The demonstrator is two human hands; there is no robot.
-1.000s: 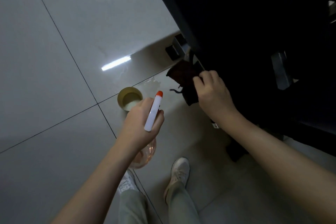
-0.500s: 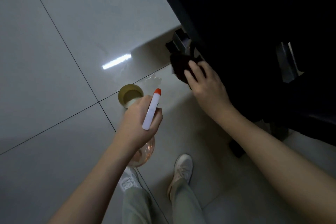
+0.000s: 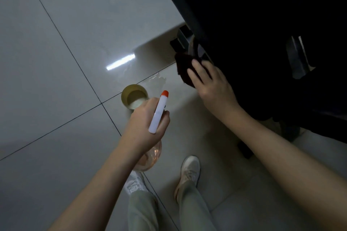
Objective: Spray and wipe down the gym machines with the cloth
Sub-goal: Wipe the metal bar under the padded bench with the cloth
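My left hand (image 3: 144, 124) grips a spray bottle (image 3: 158, 112) with a white head and an orange tip; its clear rounded body with pinkish liquid shows below my wrist. My right hand (image 3: 212, 84) presses a dark cloth (image 3: 183, 67) with straight fingers against the lower edge of the black gym machine (image 3: 253, 24), which fills the upper right and is very dark. Most of the cloth lies hidden under my fingers.
A round yellowish tin (image 3: 134, 95) with pale contents stands on the glossy tiled floor (image 3: 56, 62) just beyond my left hand, beside a small wet patch (image 3: 157, 80). My two shoes (image 3: 188, 172) stand below. A black machine foot (image 3: 244, 149) sits by my right forearm.
My right hand has slid the cloth up and away along the machine's lower edge, its fingers flattening from a curled grip to a press. My left hand keeps the spray bottle almost still.
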